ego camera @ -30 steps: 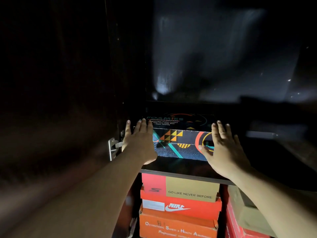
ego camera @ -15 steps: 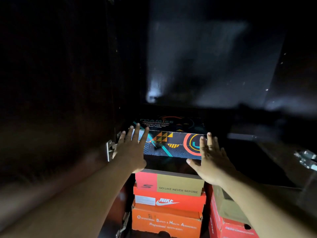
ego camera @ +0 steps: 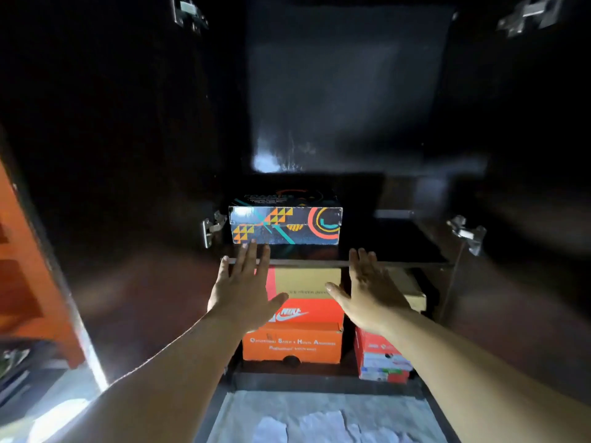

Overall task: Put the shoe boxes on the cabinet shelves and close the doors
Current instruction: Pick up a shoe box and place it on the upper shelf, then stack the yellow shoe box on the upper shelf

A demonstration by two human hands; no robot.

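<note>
A dark patterned shoe box (ego camera: pixel 285 225) stands on the upper shelf (ego camera: pixel 399 262) of the dark cabinet, at the shelf's left side. My left hand (ego camera: pixel 244 292) and my right hand (ego camera: pixel 367 295) hover flat with straight fingers just below and in front of it, holding nothing. Under the shelf a stack holds a red-and-tan box (ego camera: pixel 307 281), a red Nike box (ego camera: pixel 315 313) and an orange box (ego camera: pixel 292 346). To its right a tan box (ego camera: pixel 412 289) lies on a red-and-white box (ego camera: pixel 382 359).
Both cabinet doors stand open, the left door (ego camera: pixel 134 219) and the right door (ego camera: pixel 527 251), with metal hinges (ego camera: pixel 211 228) on each side. The right half of the upper shelf is bare. A pale floor (ego camera: pixel 319 417) lies in front, and orange furniture (ego camera: pixel 28 282) stands at far left.
Both hands have left the patterned box and drawn back toward me; the box stays on the shelf. The view has pulled back, showing more of the cabinet.
</note>
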